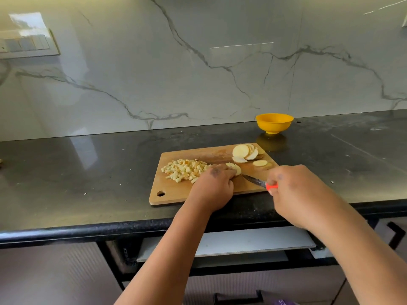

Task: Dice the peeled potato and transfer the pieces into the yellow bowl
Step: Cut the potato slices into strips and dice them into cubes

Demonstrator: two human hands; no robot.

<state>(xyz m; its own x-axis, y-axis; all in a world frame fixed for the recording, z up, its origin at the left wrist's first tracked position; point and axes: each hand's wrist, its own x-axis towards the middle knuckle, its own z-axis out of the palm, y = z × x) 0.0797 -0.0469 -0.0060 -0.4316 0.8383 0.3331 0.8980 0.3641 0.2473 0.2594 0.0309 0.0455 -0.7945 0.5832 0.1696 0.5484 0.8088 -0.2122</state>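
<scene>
Hands: two; right hand (293, 190) grips one knife (256, 181) by its orange handle, fingers curled round it, handle mostly hidden.
Left hand (217, 183): fingers curled down on a small stack of potato slices (235, 168), partly covered.
Cutting board (176, 190): one, wooden, on the dark desk (88, 172).
Diced pieces (185, 170): one heap at board's left, too many to count.
Uncut slices (247, 154): fanned group at far right corner, overlap hides the count.
Yellow bowl (274, 123): one, beyond the board, contents not visible.
</scene>
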